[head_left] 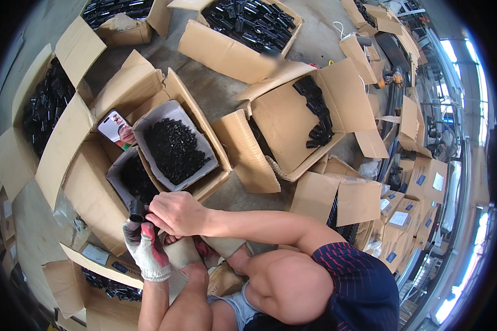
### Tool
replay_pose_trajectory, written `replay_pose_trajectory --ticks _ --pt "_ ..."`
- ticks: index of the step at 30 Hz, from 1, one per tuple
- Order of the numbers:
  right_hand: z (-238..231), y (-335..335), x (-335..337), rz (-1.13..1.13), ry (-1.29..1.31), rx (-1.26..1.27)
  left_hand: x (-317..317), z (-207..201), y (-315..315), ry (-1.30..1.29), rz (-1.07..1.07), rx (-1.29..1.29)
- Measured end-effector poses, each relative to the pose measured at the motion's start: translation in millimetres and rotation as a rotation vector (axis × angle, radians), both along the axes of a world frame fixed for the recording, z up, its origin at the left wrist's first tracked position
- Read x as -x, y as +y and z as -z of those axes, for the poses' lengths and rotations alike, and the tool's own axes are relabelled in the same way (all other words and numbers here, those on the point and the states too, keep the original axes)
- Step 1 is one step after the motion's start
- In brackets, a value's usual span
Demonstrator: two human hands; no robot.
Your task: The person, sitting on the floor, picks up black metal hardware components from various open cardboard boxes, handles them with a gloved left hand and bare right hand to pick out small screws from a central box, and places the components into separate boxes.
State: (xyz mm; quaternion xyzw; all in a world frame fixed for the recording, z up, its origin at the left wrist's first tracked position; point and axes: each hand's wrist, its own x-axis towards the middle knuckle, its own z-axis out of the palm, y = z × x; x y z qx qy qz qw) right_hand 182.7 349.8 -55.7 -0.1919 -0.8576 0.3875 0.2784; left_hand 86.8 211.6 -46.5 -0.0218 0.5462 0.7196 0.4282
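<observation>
My left hand, in a white knit glove with red patches, grips a short black plastic tube fitting with its open end toward me. Right beside the fitting is my bare right hand, its fingers closed in a pinch. What they pinch is hidden behind the knuckles. Just beyond both hands stands a cardboard box with a grey-lined bin of small black pieces. Lower in that box, a second grey bin holds more black pieces, partly covered by my hands.
A phone leans inside the box. To the right, an open carton holds several black parts. Cartons of black parts stand at the back and left. Stacked cartons and a power drill lie right.
</observation>
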Motion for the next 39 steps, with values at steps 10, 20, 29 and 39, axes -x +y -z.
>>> replay_pose_trajectory --ticks 10,20,29,39 --pt "-17 85 -89 0.434 -0.085 -0.019 37 -40 -19 0.187 -0.097 0.019" --pt "33 304 -316 0.837 -0.978 -0.453 171 6 -261 0.329 -0.515 0.611" --pt "43 313 -300 1.001 -0.969 -0.186 162 57 -342 0.343 -0.260 0.874" --pt "17 248 -279 0.895 -0.807 -0.282 82 -62 -112 0.974 -0.098 0.516"
